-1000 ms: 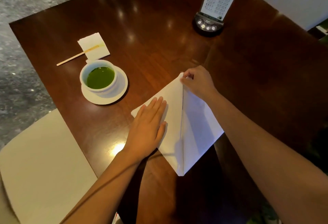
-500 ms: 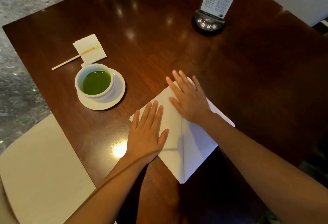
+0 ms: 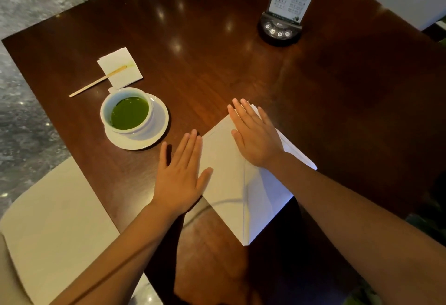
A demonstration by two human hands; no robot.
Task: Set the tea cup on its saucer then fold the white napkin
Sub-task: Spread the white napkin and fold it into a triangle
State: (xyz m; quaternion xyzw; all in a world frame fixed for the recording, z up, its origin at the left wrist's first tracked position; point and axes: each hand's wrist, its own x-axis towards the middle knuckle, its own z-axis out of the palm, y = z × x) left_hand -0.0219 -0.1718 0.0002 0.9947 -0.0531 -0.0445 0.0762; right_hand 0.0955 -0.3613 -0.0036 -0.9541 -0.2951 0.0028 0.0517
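White napkin [image 3: 224, 191] lies nearest, folded to a triangle-like shape with a crease running down to its near point, which reaches past the edge of the dark wooden surface [image 3: 217, 46]. Left hand [image 3: 179, 172] lies flat, fingers spread and extended, palm down on the napkin's left edge, fingertips reaching onto the bare wood. Right hand [image 3: 255, 135] likewise flat and open, fingers together, pressing the napkin's upper part near its far corner. Neither hand grips anything.

Left of the hands, farther back: white tea cup [image 3: 126, 110] sits upright on its white saucer [image 3: 160, 126], off-centre toward the saucer's left side. Cup holds opaque green liquid, filled roughly to mid-height.

Just beyond the cup: small square paper [image 3: 120, 68] with a wooden stirrer [image 3: 96, 82] lying across it, one end on the paper, the other on the wood.

Far right: menu stand [image 3: 287, 10] on a dark round base with buttons. Print unreadable.
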